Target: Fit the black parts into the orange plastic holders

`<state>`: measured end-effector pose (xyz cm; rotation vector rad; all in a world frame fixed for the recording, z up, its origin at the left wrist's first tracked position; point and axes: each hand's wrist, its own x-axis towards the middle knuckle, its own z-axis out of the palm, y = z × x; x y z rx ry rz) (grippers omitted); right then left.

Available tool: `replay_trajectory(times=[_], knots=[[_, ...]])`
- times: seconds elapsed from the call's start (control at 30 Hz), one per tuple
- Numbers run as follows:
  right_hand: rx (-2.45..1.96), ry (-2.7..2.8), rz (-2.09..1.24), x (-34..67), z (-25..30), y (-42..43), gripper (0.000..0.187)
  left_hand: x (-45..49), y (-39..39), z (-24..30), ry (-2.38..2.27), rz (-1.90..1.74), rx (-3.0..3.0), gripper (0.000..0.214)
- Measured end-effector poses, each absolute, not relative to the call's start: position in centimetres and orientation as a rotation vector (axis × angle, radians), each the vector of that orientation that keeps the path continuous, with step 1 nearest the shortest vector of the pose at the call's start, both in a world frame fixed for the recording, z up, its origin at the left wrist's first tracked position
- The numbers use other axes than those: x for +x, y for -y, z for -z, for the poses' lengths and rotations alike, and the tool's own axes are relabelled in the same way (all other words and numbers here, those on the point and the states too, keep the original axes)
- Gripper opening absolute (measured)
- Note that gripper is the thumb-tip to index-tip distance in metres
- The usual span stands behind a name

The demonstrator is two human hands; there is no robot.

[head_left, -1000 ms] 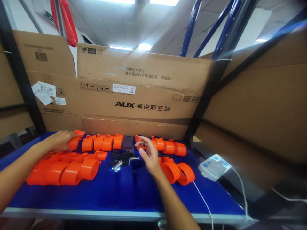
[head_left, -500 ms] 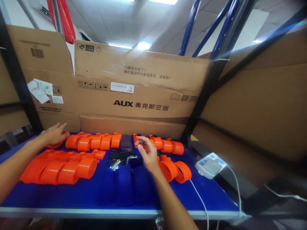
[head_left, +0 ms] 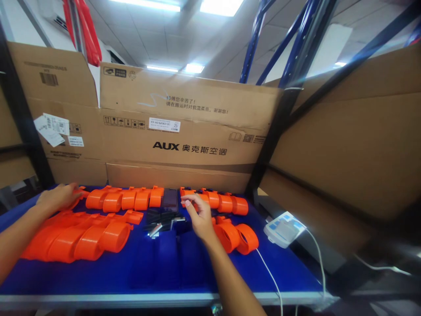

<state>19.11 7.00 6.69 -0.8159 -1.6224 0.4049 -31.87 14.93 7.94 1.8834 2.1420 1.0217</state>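
My left hand (head_left: pixel 59 197) touches an orange ring (head_left: pixel 77 201) near the desk's (head_left: pixel 108 276) back-left corner, grip unclear; right hand (head_left: pixel 201 219) loosely spread.

head cam | looks fwd, bit down | L hand (head_left: pixel 59 197), R hand (head_left: pixel 201 215) close | blue tbl (head_left: pixel 101 278) under | box wall (head_left: pixel 131 140) at back

Ring-shaped parts (head_left: pixel 114 238) are lying in rows on a desk (head_left: pixel 98 281), left and right of a phone-like slab (head_left: pixel 170 201), with a cardboard panel (head_left: pixel 131 151) standing behind and a device (head_left: pixel 284 229) sitting near the right end.
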Motion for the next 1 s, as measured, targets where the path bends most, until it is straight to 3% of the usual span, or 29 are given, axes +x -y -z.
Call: replay_trajectory(times=[0.13, 0.27, 0.5, 0.77, 1.0], knots=[[-0.826, 1.645, -0.404, 19.0, -6.7, -7.0, 0.024, -29.6, -13.4, -10.2, -2.354, -0.932, 2.054, 0.038], [-0.833, 1.653, -0.372, 18.9, -6.8, -6.9, 0.022, -26.1, -11.9, -13.9, -2.388, -1.248, 2.156, 0.039], [-0.876, 1.652, -0.334, 18.5, -6.6, -7.0, 0.025, -16.7, -9.6, -17.8, -1.827, -1.828, 2.181, 0.045], [-0.934, 1.723, -0.429, 17.4, -5.7, -8.0, 0.035, -4.5, -6.5, -12.7, -1.400, -1.766, 2.083, 0.035], [-0.992, 1.569, -0.560, 17.9, -5.0, -9.1, 0.040, -0.7, -6.6, -9.2, -1.053, -1.615, 1.836, 0.029]])
